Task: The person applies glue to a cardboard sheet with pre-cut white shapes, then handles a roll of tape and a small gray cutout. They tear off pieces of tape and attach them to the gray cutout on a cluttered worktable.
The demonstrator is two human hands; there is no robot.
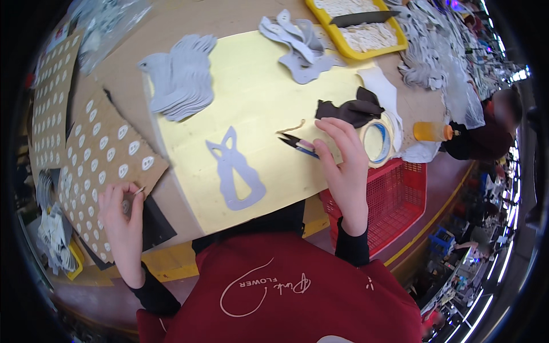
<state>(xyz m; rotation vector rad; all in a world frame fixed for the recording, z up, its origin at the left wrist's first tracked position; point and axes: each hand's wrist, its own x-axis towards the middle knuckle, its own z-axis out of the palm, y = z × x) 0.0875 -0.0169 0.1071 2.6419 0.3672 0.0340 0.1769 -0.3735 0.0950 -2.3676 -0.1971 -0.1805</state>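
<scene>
My left hand is closed in a pinch on a small pale piece, over a brown sheet dotted with rows of white oval stickers. My right hand has its thumb and fingers apart. Close by its thumb lie black-bladed thread snips; whether the thumb touches their handle is hard to tell. Between my hands, a grey cut-out shoe upper piece lies flat on the yellow sheet. A short brown strand lies beyond the snips.
Stacked grey pieces and looser ones lie farther back. A yellow tray holds pale bits and a dark blade. At right are dark cloth, a tape roll, an amber bottle and a red basket below the edge.
</scene>
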